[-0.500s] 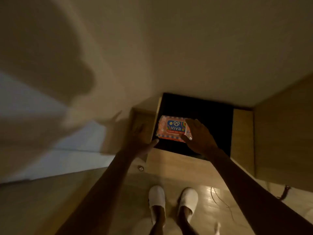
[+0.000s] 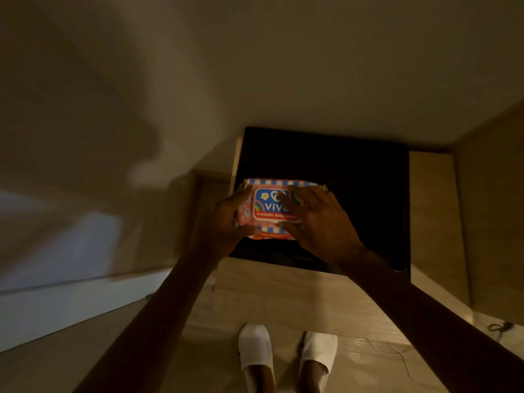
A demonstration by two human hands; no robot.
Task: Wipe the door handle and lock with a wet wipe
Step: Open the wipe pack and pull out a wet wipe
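The step in hand looks like getting a wipe out of the pack, well ahead of any wiping. The pack of wet wipes (image 2: 272,209) lies on the dark top (image 2: 354,199) of a low wooden cabinet (image 2: 283,287), near that top's left edge. The left hand (image 2: 226,222) grasps the pack's left end, fingers curled around it. The right hand (image 2: 314,219) rests on the pack's right half, fingertips (image 2: 283,197) at the middle of the label. It presses rather than clenches, and I cannot tell whether it has caught the flap.

Next, judging by this, the right fingers need to lift the flap and pull one wipe while the left steadies the pack.

Count: one pack, two hands, two white slippers (image 2: 256,348) on the floor below the cabinet. No door handle or lock is in view.
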